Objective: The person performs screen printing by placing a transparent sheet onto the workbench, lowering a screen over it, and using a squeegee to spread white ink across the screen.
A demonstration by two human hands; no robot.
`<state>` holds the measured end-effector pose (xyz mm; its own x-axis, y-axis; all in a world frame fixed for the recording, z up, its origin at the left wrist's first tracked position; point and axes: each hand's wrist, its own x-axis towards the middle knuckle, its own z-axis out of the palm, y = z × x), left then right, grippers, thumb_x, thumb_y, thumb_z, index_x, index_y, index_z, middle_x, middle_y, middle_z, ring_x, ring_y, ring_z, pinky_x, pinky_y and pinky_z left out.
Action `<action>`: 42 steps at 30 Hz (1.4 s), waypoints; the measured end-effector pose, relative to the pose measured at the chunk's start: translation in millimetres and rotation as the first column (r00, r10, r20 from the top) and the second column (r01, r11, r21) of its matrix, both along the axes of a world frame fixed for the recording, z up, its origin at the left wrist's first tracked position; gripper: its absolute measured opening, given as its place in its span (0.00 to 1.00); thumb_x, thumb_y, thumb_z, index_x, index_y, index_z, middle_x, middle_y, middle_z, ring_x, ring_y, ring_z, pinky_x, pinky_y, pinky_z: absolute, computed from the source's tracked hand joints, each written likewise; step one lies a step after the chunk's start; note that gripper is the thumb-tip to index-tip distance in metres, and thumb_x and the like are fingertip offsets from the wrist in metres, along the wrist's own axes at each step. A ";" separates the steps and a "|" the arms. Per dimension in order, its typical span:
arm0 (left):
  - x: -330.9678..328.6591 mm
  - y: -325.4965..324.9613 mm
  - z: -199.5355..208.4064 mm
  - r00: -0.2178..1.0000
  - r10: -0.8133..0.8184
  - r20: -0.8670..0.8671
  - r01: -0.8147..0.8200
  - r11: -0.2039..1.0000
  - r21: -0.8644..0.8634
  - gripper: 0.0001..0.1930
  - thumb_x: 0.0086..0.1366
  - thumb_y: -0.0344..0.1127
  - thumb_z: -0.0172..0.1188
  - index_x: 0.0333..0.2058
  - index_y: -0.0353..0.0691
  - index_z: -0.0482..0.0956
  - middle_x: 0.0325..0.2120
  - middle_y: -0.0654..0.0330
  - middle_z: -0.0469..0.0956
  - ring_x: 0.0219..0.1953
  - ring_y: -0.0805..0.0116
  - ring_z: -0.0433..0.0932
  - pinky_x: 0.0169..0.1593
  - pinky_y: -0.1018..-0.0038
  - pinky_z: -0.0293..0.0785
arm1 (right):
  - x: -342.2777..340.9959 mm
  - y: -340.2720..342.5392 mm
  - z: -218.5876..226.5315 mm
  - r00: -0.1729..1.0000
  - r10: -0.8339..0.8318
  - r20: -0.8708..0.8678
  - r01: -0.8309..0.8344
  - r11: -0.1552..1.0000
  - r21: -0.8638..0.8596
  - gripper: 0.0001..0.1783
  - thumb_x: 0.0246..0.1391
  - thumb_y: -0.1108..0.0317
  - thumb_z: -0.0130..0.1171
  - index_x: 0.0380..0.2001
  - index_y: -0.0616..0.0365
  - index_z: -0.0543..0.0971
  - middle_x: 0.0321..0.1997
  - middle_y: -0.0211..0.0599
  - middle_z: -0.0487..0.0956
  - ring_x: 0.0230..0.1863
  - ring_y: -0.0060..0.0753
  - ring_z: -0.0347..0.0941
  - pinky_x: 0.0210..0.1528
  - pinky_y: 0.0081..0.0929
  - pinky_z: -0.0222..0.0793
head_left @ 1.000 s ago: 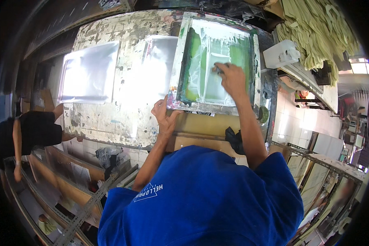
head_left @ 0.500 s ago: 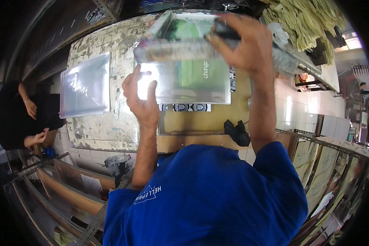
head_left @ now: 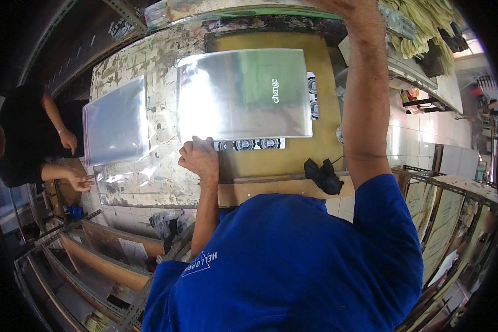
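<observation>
A clear plastic bag [head_left: 243, 119] with white print on it lies flat on a yellow board [head_left: 271, 163], over strips of black-and-white patterned paper [head_left: 258, 144]. My left hand [head_left: 201, 159] is at its near left corner, with fingers curled and closed on the edge. At the far side, a screen-printing frame [head_left: 205, 11] is raised, showing a paint-stained edge and a green strip. My right hand [head_left: 353, 8] reaches up to the right end of that frame; its fingers are mostly cut off by the picture's upper edge.
To the left, a stack of clear plastic bags [head_left: 116, 124] rests on the paint-flecked table [head_left: 163, 110]. A person in black [head_left: 30, 138] stands beyond it. A black cloth [head_left: 323, 176] lies at the near edge. Yellowish gloves or cloths [head_left: 426, 25] are heaped at far right.
The frame has swung up and away from the bag, with my right hand going up with it. My left hand has moved down from the bag's left side to its near corner.
</observation>
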<state>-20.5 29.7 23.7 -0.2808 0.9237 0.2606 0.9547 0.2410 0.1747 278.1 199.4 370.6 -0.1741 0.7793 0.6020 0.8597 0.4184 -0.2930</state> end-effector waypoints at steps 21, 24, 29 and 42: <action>9.3 43.3 71.7 0.971 -0.074 0.227 -0.008 0.940 0.340 0.08 0.58 0.34 0.69 0.31 0.35 0.88 0.29 0.57 0.81 0.37 0.58 0.78 0.42 0.61 0.69 | -2.7 1.5 1.3 0.999 0.010 -0.041 -0.012 0.999 -0.044 0.18 0.48 0.57 0.69 0.24 0.65 0.85 0.18 0.42 0.81 0.20 0.37 0.76 0.30 0.34 0.72; 1.1 57.9 92.1 0.917 -0.179 0.357 -0.011 0.883 0.470 0.05 0.58 0.29 0.69 0.30 0.32 0.86 0.26 0.57 0.79 0.32 0.60 0.76 0.39 0.64 0.71 | 2.0 5.2 -1.3 0.998 0.049 -0.048 -0.049 0.999 -0.002 0.18 0.48 0.58 0.69 0.24 0.65 0.85 0.18 0.42 0.81 0.20 0.37 0.75 0.30 0.34 0.71; -42.3 65.7 107.0 0.767 -0.212 0.605 -0.165 0.847 0.505 0.04 0.61 0.26 0.65 0.30 0.31 0.87 0.27 0.58 0.80 0.34 0.65 0.76 0.44 0.67 0.72 | 0.9 4.0 -1.5 0.997 0.041 -0.062 -0.043 0.999 -0.019 0.17 0.48 0.58 0.69 0.25 0.66 0.85 0.18 0.43 0.81 0.20 0.37 0.75 0.30 0.34 0.71; -269.4 11.9 39.8 0.720 0.099 0.686 -0.514 0.740 0.433 0.12 0.65 0.33 0.68 0.34 0.25 0.85 0.29 0.55 0.81 0.33 0.67 0.76 0.42 0.67 0.73 | 8.5 8.8 -0.1 0.994 0.029 -0.101 -0.045 0.987 -0.155 0.15 0.51 0.59 0.70 0.32 0.62 0.86 0.19 0.36 0.80 0.19 0.31 0.70 0.26 0.30 0.66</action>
<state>-289.9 41.6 63.5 -0.7987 0.4824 0.3597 0.4826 0.1564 0.8618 286.6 208.2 370.4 -0.1508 0.8597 0.4880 0.8085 0.3913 -0.4395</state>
